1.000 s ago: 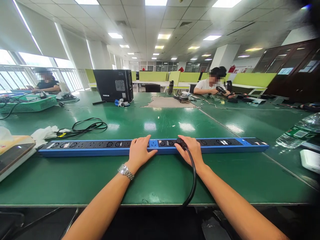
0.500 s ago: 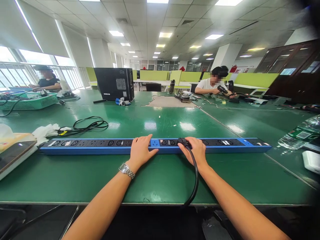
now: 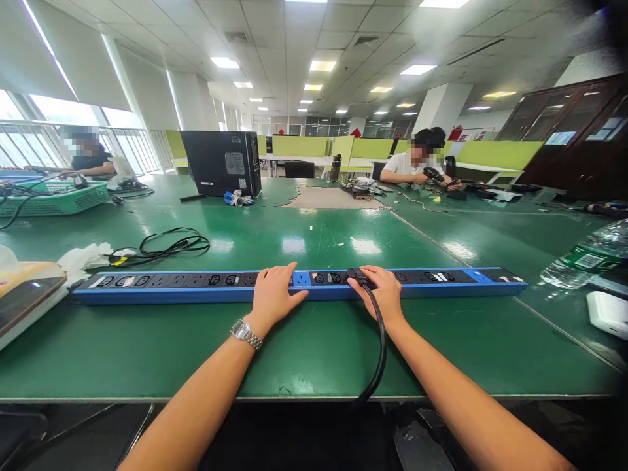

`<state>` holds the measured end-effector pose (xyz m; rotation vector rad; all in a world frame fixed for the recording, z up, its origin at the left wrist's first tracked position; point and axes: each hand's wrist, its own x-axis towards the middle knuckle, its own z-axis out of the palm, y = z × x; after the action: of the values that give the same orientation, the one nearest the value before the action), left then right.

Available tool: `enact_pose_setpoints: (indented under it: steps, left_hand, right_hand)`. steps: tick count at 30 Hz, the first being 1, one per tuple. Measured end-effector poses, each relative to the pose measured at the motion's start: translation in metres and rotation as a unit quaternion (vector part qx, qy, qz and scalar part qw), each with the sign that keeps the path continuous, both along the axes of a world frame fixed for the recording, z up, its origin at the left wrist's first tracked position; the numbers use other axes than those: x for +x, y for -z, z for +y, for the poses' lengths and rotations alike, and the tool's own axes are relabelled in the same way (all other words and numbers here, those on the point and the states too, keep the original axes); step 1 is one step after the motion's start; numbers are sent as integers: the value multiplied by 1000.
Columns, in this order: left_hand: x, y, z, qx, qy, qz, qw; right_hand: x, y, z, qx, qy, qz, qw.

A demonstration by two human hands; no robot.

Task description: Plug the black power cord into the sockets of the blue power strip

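Observation:
A long blue power strip (image 3: pixel 161 297) with a black socket face lies across the green table in front of me. Near its middle my left hand (image 3: pixel 275 291) grips it, fingers over the far edge and thumb along the near side. A metal watch (image 3: pixel 245 332) is on that wrist. Just right of centre, my right hand (image 3: pixel 383 291) is closed around a black power plug (image 3: pixel 357 277) at the sockets. How deep the plug sits is hidden. Its thick black cable (image 3: pixel 381 353) curves down beneath my right hand and over the table's near edge.
At left are a phone (image 3: pixel 29 288), white tissue (image 3: pixel 87 258), a coiled cable (image 3: pixel 171 245) and a green basket (image 3: pixel 69 198). A computer case (image 3: pixel 220 163) stands behind. A water bottle (image 3: pixel 589 261) lies at right. Two other people sit across the table, one holding a dark tool.
The view has shifted slightly, so everything appears a little further left. Both hands keep their places on the power strip and plug.

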<state>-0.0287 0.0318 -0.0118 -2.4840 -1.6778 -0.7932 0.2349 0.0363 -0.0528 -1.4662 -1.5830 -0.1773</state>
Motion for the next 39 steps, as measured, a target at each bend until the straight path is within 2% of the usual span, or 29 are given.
enact_pose_setpoints:
  steps: [7, 11, 16, 19, 22, 27, 39]
  left_hand:
    - [0, 0, 0, -5, -3, -2, 1000]
    - [1, 1, 0, 1, -3, -9, 1000]
    - [1, 1, 0, 8, -2, -16, 1000]
    - [1, 0, 0, 12, 2, -15, 1000]
    - [2, 0, -1, 18, -1, -16, 1000]
    - [3, -1, -1, 20, -1, -20, 1000]
    - [4, -3, -3, 12, -7, -19, 1000]
  right_hand:
    - [-2, -10, -4, 28, -20, 74, 997]
    - [-14, -15, -7, 53, -14, 64, 996]
    - [-61, -22, -10, 65, -69, 7, 995]
    - [-94, -26, -9, 37, -78, 0, 996]
    - [-111, -30, -7, 0, -69, 3, 998]
    - [-111, -33, -5, -32, -49, 7, 998]
    - [-117, -34, -6, -55, -70, 7, 996]
